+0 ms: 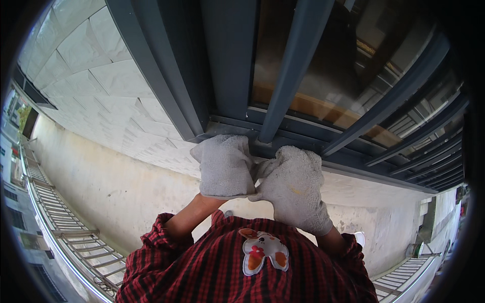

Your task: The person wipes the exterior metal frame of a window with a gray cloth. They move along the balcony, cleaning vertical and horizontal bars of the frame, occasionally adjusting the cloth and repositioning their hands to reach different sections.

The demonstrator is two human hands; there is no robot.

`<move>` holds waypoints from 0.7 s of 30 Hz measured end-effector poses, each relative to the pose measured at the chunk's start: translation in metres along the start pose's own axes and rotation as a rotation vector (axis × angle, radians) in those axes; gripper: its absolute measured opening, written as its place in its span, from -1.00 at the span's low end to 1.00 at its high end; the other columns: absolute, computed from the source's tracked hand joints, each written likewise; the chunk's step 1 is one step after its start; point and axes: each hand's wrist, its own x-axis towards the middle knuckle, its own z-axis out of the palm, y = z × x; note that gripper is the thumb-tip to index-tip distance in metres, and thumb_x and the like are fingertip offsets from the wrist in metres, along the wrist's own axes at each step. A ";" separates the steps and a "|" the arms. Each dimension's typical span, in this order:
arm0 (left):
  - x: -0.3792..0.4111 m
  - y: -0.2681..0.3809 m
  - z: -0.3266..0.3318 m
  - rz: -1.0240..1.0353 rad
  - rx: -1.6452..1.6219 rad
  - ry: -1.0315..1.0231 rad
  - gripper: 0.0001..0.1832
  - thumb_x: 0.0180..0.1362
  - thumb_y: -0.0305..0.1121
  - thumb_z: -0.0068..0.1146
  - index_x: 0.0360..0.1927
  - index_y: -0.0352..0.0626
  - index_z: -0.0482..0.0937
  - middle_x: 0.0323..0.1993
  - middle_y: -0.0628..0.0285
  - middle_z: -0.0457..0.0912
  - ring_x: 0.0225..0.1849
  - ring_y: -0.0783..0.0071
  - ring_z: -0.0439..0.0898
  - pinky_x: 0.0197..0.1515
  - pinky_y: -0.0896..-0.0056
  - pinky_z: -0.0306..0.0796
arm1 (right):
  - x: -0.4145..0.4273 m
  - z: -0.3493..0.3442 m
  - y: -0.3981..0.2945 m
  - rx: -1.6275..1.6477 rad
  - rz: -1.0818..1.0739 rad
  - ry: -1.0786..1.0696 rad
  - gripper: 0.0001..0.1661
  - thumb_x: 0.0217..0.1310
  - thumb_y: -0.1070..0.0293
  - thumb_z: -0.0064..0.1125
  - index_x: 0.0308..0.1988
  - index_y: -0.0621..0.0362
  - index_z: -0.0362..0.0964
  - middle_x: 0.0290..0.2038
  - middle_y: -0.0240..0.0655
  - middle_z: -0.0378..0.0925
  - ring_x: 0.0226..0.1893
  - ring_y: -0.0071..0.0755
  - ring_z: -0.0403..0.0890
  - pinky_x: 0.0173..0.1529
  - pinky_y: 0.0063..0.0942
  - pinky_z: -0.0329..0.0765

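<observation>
Grey terry cloth, perhaps mitts, covers both my hands to the wrists, so no fingers show. My left hand [227,166] is at the lower frame [238,130] of a dark grey metal window, near its left corner. My right hand [297,187] is just beside it, at the same ledge below an upright window bar [282,72]. The two cloths meet or overlap between my hands. A faint yellow mark shows on the right cloth. Whether either hand grips the ledge is hidden.
Rough white stone-look wall cladding [113,87] runs left of the window. More dark bars [382,102] cross the glass to the right. Below lies a concrete floor [125,174], edged by a metal railing [57,212]. A bucket [415,250] stands by the railing at right.
</observation>
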 end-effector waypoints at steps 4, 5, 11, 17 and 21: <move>0.000 0.003 0.010 -0.067 -0.071 0.028 -0.86 -0.24 -0.37 0.33 -0.57 -0.11 0.59 -0.55 0.06 0.57 -0.39 -0.09 0.57 -0.30 0.01 0.38 | 0.010 0.002 -0.003 0.065 0.110 0.072 -0.54 -0.14 0.31 0.42 -0.15 0.15 0.49 -0.33 -0.15 0.53 -0.21 0.06 0.57 -0.07 -0.03 0.46; 0.006 0.015 0.016 -0.048 0.028 0.081 -0.89 -0.19 -0.39 0.30 -0.54 -0.12 0.60 -0.53 0.06 0.58 -0.37 -0.11 0.57 -0.28 0.00 0.37 | 0.016 0.007 -0.001 0.063 0.114 0.096 -0.55 -0.12 0.31 0.42 -0.15 0.14 0.48 -0.34 -0.15 0.53 -0.21 0.06 0.57 -0.08 -0.03 0.47; 0.002 0.010 0.027 0.009 0.016 0.051 -0.87 -0.08 -0.43 0.20 -0.39 -0.15 0.59 -0.45 -0.01 0.60 -0.26 -0.14 0.56 -0.20 0.01 0.36 | 0.018 0.057 0.004 -0.097 0.101 0.384 -0.57 0.02 0.30 0.31 -0.09 0.19 0.44 -0.31 -0.11 0.53 -0.23 0.10 0.58 -0.12 -0.01 0.45; -0.030 0.019 0.017 0.047 0.022 0.015 -0.75 -0.09 -0.49 0.10 -0.27 -0.16 0.61 -0.28 0.00 0.61 -0.19 -0.11 0.53 -0.12 -0.08 0.33 | -0.006 0.053 -0.009 -0.097 -0.087 0.263 -0.49 -0.06 0.34 0.29 -0.06 0.27 0.41 -0.15 -0.01 0.48 -0.07 0.16 0.51 0.03 0.01 0.41; -0.049 -0.012 0.017 0.005 -0.211 -0.217 -0.55 0.00 -0.44 0.11 0.04 -0.25 0.56 -0.01 -0.05 0.58 0.01 -0.16 0.49 0.10 -0.05 0.36 | 0.001 0.045 -0.004 0.135 -0.056 -0.033 -0.49 -0.03 0.32 0.30 -0.03 0.24 0.42 -0.07 -0.01 0.47 -0.02 0.16 0.50 0.11 -0.02 0.41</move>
